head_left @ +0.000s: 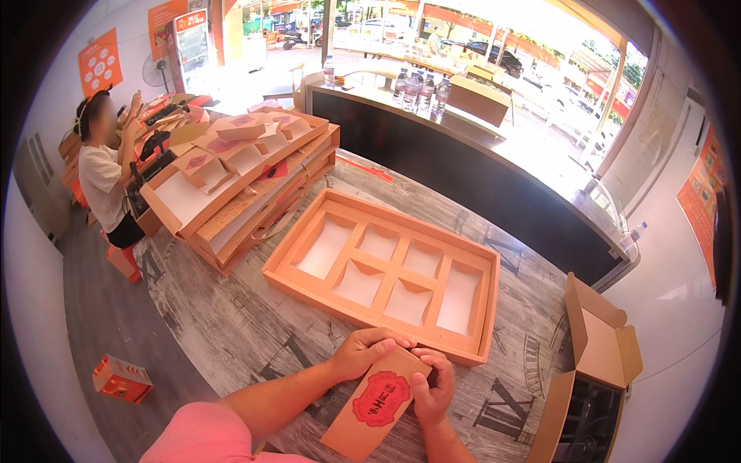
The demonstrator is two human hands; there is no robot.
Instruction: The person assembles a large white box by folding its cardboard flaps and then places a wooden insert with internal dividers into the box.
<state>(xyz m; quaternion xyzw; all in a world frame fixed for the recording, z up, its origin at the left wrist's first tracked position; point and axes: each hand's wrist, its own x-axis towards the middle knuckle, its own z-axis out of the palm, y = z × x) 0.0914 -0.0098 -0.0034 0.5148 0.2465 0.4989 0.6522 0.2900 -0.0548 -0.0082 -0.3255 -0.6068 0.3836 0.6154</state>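
A long brown cardboard box (349, 430) with a red printed label is between my two hands, tilted over the near edge of the table. My left hand (369, 352) closes over its far left corner. Around its right side wraps my right hand (434, 390), the thumb resting on the top face. Just beyond my hands lies a shallow cardboard tray (378, 314) with several white-bottomed compartments, and nothing stands in them. The underside of the held box is hidden.
Stacked cardboard trays (255, 174) rise at the table's left. On the right stands an open carton (598, 351) with dark contents. Water bottles (421, 91) line the counter (370, 96) behind. A person (104, 174) works at far left; a red box (123, 378) is on the floor.
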